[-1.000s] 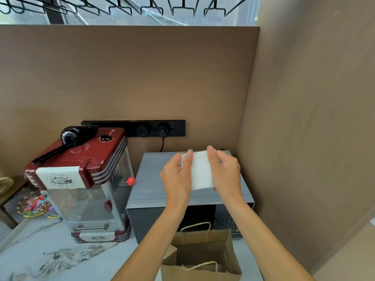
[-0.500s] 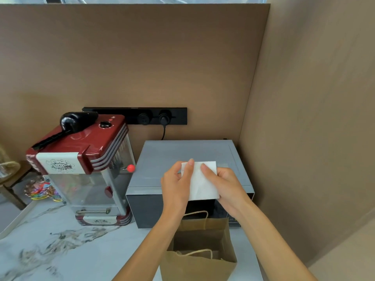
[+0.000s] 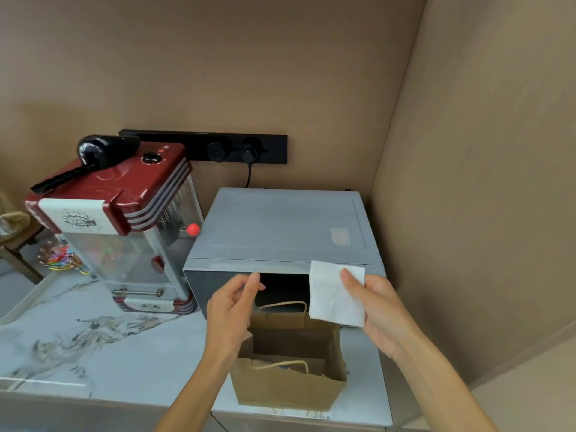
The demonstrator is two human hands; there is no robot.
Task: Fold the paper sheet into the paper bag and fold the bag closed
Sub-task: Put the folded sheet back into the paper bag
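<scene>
While the folded white paper sheet is pinched in the right hand, the left hand is held loosely apart above the open brown paper bag, which is stood on the white marble-patterned bench between brown walls.

Location: domestic kitchen counter corner.
A marble-patterned countertop carried a red popcorn maker and a grey microwave oven, below a black wall socket strip.

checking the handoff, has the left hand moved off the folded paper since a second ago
Yes. The left hand has let go of the folded paper and shifted left, judged against the microwave. It is open above the bag, and only the right hand holds the paper.
</scene>
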